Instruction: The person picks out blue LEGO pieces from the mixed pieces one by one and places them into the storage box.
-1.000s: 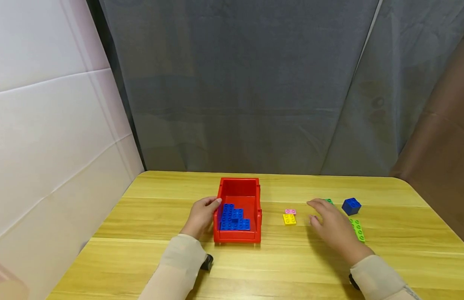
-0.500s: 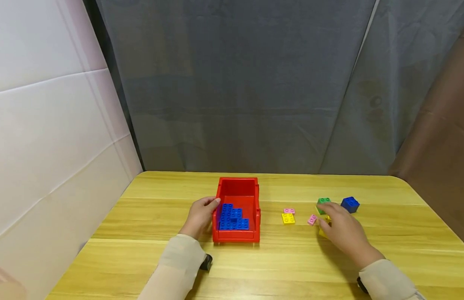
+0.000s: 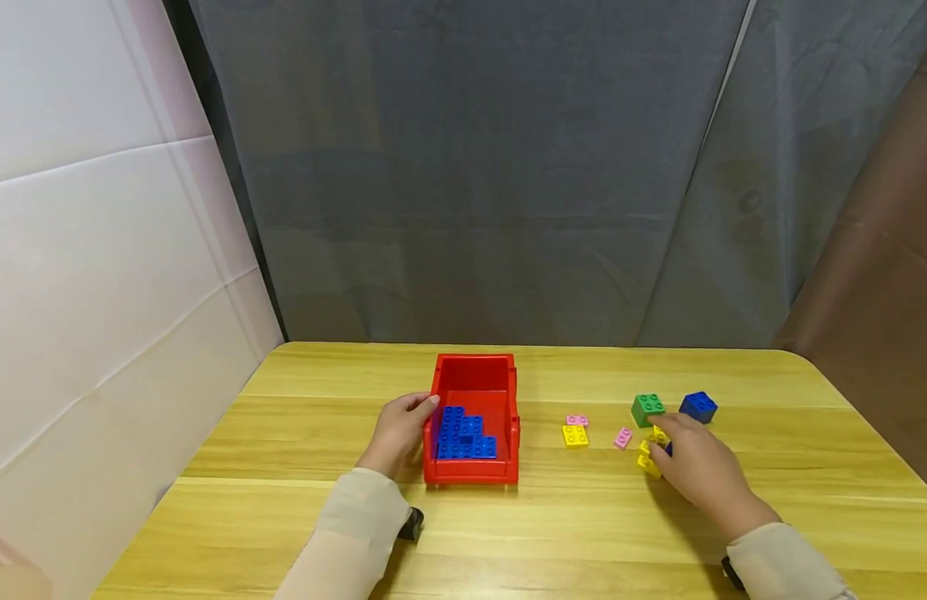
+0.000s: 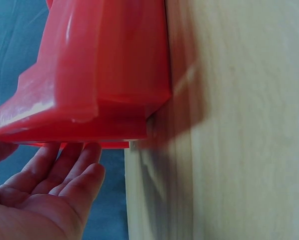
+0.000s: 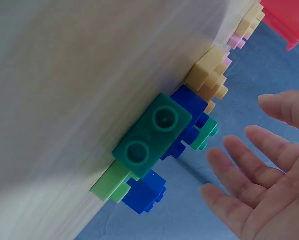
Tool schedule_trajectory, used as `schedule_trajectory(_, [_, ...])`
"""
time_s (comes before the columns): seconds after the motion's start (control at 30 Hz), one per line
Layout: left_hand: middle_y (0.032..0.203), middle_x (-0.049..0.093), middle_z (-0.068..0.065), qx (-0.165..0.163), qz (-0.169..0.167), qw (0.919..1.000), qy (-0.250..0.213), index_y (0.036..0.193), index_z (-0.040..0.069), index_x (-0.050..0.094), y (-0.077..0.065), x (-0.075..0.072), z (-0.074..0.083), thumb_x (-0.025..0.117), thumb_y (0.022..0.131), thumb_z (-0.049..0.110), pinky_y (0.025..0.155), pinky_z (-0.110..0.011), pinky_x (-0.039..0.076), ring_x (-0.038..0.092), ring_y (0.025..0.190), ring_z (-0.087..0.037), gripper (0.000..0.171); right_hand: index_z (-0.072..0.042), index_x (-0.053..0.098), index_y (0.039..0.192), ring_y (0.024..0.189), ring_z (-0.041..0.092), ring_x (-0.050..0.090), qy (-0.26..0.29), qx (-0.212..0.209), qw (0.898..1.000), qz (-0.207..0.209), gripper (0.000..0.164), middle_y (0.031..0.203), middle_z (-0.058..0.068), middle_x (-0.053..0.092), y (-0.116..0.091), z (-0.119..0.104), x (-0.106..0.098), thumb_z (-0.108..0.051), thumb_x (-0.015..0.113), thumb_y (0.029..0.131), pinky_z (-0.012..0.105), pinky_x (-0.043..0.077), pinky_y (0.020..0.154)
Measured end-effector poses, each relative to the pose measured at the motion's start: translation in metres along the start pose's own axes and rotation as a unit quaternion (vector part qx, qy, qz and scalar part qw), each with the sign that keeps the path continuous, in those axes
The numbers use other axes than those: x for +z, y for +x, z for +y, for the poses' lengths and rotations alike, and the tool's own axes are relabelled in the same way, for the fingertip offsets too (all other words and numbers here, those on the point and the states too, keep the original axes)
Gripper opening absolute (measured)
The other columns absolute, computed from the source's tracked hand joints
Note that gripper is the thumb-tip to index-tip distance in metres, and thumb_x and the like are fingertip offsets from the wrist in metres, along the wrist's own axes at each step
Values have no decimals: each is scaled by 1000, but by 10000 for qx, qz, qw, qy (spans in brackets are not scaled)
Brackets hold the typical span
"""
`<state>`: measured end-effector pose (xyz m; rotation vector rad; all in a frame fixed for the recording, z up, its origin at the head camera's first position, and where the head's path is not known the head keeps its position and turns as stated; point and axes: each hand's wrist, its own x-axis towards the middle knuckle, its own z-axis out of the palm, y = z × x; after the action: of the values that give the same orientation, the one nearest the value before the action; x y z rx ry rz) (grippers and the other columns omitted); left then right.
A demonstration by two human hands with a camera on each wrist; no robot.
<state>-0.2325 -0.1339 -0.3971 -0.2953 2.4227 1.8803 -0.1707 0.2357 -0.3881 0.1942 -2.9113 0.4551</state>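
A red plastic bin [image 3: 471,472] stands left of the table's middle with blue building bricks [image 3: 454,433] laid in it. My left hand [image 3: 398,429] holds its left rim, thumb on top and fingers beneath. Over the bricks on the right hovers my right hand [image 3: 699,462], fingers spread and nothing in its grasp. Yellow bricks [image 3: 648,464] lie at its fingertips, and a green brick [image 3: 647,408] is just beyond. The right wrist view shows a teal brick [image 5: 152,135], a blue brick [image 5: 189,102] and a light green brick [image 5: 112,182] beside the palm, partly hidden from the head camera.
Between bin and right hand lie a flat yellow brick [image 3: 575,437], a pink brick [image 3: 577,421] behind it, and another small pink brick [image 3: 623,438]. A blue brick [image 3: 699,407] sits at the back right. The wooden table [image 3: 283,517] ends at a grey curtain [image 3: 463,208].
My right hand has drawn back to the right and slightly down, uncovering the green, pink and yellow bricks. The left hand stays on the bin.
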Motion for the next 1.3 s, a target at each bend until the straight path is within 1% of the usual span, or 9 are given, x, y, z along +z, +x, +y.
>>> schedule_trajectory(0.17, [129, 57, -21, -67, -15, 10000, -63, 130, -1, 57, 0, 0, 1, 53, 100, 24, 105, -49, 41, 52, 120, -35, 40, 7, 61, 121, 111, 49, 55, -87, 112, 9997, -184, 42, 121, 29, 58, 0, 6, 1, -15, 68, 86, 61, 47, 88])
schedule_trajectory(0.37, [130, 57, -21, -39, -62, 9999, 82, 130, -1, 57, -1, -1, 2, 53, 100, 25, 105, -50, 40, 51, 121, -36, 40, 8, 62, 119, 114, 50, 52, -218, 175, 9986, -443, 41, 121, 30, 59, 1, 12, 1, -16, 69, 86, 62, 44, 92])
schedule_trajectory(0.57, [131, 56, -20, -80, -72, 9999, 111, 131, 0, 56, -1, -2, 3, 53, 100, 26, 106, -50, 39, 49, 123, -36, 41, 11, 59, 121, 118, 52, 48, -302, 299, 9965, -717, 44, 123, 32, 58, 3, 14, 0, -16, 67, 87, 63, 41, 96])
schedule_trajectory(0.67, [132, 56, -21, -56, -74, 9999, 109, 131, -1, 56, -1, -2, 3, 53, 100, 26, 106, -50, 39, 49, 123, -36, 41, 12, 58, 122, 117, 50, 50, -320, 350, 9952, -853, 44, 123, 32, 58, 3, 15, -1, -14, 65, 87, 61, 41, 97])
schedule_trajectory(0.83, [131, 56, -22, 32, -78, 9999, 106, 130, -2, 57, 0, -2, 2, 53, 100, 25, 106, -51, 39, 49, 123, -37, 41, 13, 58, 122, 114, 49, 53, -336, 326, 9943, -958, 43, 122, 32, 58, 3, 17, -2, -12, 65, 88, 60, 43, 94])
schedule_trajectory(1.0, [132, 56, -21, -29, -67, 10000, 52, 130, -1, 57, 0, -2, 2, 53, 100, 26, 106, -51, 39, 49, 124, -37, 41, 12, 59, 121, 107, 46, 59, -419, 344, 9928, -1066, 42, 118, 31, 61, 4, 19, -3, -12, 67, 87, 58, 48, 88])
schedule_trajectory(1.13, [130, 57, -21, 14, -55, 10000, 69, 129, -2, 57, -1, -2, 2, 53, 99, 25, 106, -51, 39, 50, 122, -36, 40, 11, 61, 119, 92, 34, 64, -428, 386, 9915, -1167, 39, 111, 28, 64, 5, 20, -4, -11, 67, 87, 52, 51, 77])
schedule_trajectory(1.2, [130, 57, -22, 57, -54, 9999, 97, 129, -2, 57, -1, -1, 1, 53, 99, 25, 106, -51, 39, 51, 122, -36, 40, 10, 62, 119, 83, 27, 61, -412, 411, 9907, -1227, 37, 107, 25, 66, 5, 20, -4, -10, 67, 87, 48, 51, 72])
schedule_trajectory(1.3, [129, 57, -22, 69, -44, 9999, 108, 129, -2, 58, -1, -1, 1, 53, 99, 24, 106, -51, 39, 51, 121, -36, 40, 8, 63, 117, 76, 22, 56, -407, 419, 9901, -1277, 35, 103, 22, 67, 5, 21, -4, -9, 66, 87, 45, 50, 70])
